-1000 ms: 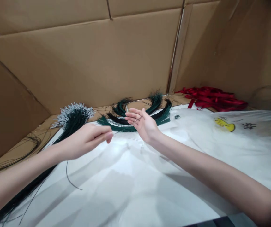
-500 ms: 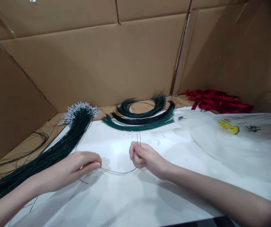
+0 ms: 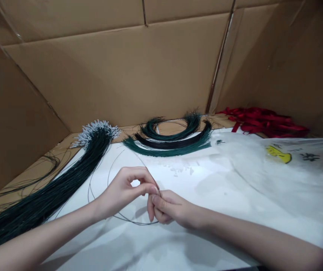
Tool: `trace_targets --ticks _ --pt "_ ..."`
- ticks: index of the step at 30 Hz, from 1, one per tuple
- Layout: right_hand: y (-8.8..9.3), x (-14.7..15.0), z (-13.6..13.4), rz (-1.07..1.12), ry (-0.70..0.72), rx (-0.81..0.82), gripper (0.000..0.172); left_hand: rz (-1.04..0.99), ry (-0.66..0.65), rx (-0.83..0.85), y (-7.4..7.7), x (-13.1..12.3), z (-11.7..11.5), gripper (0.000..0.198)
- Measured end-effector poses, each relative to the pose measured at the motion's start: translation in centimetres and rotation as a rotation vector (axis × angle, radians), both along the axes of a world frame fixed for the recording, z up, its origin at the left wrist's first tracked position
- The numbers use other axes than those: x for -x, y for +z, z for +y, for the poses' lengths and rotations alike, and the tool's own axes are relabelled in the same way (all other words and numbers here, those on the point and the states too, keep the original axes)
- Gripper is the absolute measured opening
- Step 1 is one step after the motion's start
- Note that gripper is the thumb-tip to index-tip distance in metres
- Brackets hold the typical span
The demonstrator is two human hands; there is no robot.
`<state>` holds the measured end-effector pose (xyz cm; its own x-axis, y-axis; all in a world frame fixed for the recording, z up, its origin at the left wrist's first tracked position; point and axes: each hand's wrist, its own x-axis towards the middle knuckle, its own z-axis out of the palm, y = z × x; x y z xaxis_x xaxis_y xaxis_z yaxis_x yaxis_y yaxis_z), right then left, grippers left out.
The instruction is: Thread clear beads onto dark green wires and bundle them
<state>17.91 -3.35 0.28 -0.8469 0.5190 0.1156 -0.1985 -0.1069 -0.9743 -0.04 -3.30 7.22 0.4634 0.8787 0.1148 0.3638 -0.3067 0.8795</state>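
My left hand (image 3: 124, 188) and my right hand (image 3: 167, 209) meet over the white sheet (image 3: 195, 203), fingertips touching. Both pinch one thin dark wire (image 3: 108, 177), which bends into a loop rising left of my left hand and passing under both hands. A long bundle of dark green wires with white tips (image 3: 65, 180) lies just left of my left forearm. Curved bunches of green and black wires (image 3: 172, 141) lie beyond the hands near the back wall.
Brown cardboard walls (image 3: 139, 75) close in the back and both sides. Red ribbons (image 3: 263, 120) are piled at the back right. A clear plastic bag with a yellow print (image 3: 280, 155) lies at right. Loose thin wires (image 3: 34, 173) trail on the cardboard at left.
My hands have come together from apart and moved nearer to me. The wire, earlier slack between them, now forms a loop. A second ago my right hand was open by the curved bunches.
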Motion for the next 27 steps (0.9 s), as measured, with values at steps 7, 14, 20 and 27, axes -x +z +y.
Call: trace_targets --ticks 7,14,20,27 --pt "0.4 -0.2 0.0 -0.03 0.032 -0.062 0.056 -0.054 0.052 0.024 0.5 0.7 1.0 0.022" --pt "0.4 0.0 0.3 -0.018 0.017 -0.065 0.064 -0.032 -0.067 0.068 -0.6 1.1 1.0 0.019" --pt "-0.3 0.2 0.3 0.014 0.035 -0.039 0.063 -0.032 -0.079 0.045 -1.0 0.4 0.8 0.02" --pt "-0.6 0.3 0.2 0.03 0.066 0.063 0.063 -0.12 0.006 0.053 -0.3 0.1 1.8 0.018"
